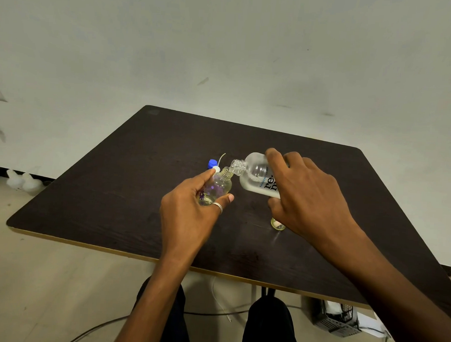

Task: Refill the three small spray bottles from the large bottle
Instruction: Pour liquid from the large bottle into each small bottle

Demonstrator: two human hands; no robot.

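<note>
My right hand (306, 190) grips the large clear bottle (255, 176) with dark lettering, tipped on its side so its open neck meets the mouth of a small clear spray bottle (220, 186). My left hand (189, 210), a ring on one finger, holds that small bottle tilted above the dark table (115, 192). Pale liquid lies in both bottles. Just behind the small bottle, a blue cap (212, 163) and a white spray top with its thin dip tube (219, 161) rest on the table. Another small bottle (277, 224) peeks out under my right hand, mostly hidden.
The table's front edge runs from lower left to lower right, above my knees. White objects (25, 181) sit on the floor at the left, cables cross the floor below, and a dark basket (338, 318) stands under the table at the right.
</note>
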